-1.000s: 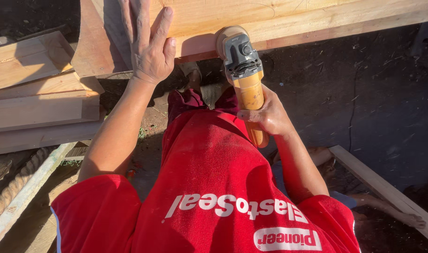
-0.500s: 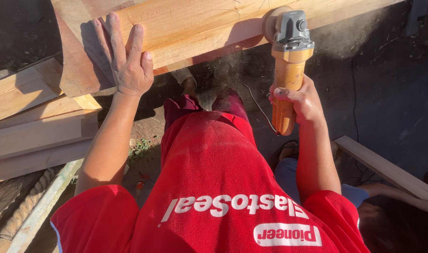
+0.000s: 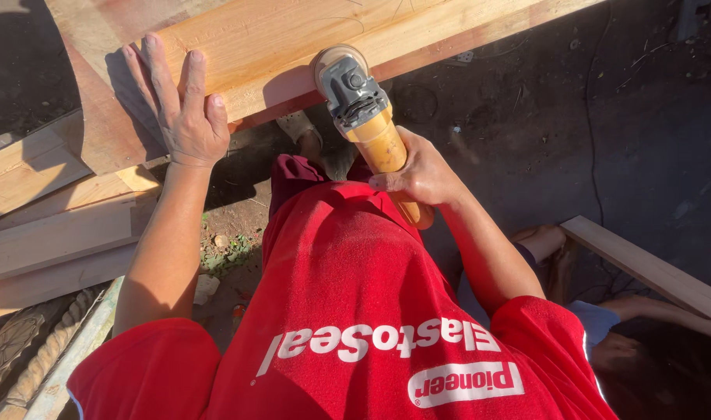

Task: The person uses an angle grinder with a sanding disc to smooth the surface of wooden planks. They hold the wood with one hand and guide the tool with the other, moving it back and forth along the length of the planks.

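Observation:
A long pale wooden plank (image 3: 277, 39) lies across the top of the view. My left hand (image 3: 180, 109) rests flat on it with the fingers spread, pressing near its left end. My right hand (image 3: 421, 171) grips the orange body of an angle grinder (image 3: 363, 109). The grinder's grey head and disc sit against the plank's near edge, just right of my left hand. My red shirt (image 3: 347, 311) fills the lower middle of the view.
Several stacked boards (image 3: 52, 225) lie at the left, with a carved wooden piece (image 3: 28, 350) below them. Another board (image 3: 643, 264) lies at the right on dark ground (image 3: 620, 132). Part of another person (image 3: 604, 327) crouches at the lower right.
The grinder and my right hand moved left along the plank's edge, toward my left hand. The dust seen half a second ago has gone. My left hand stays on the plank.

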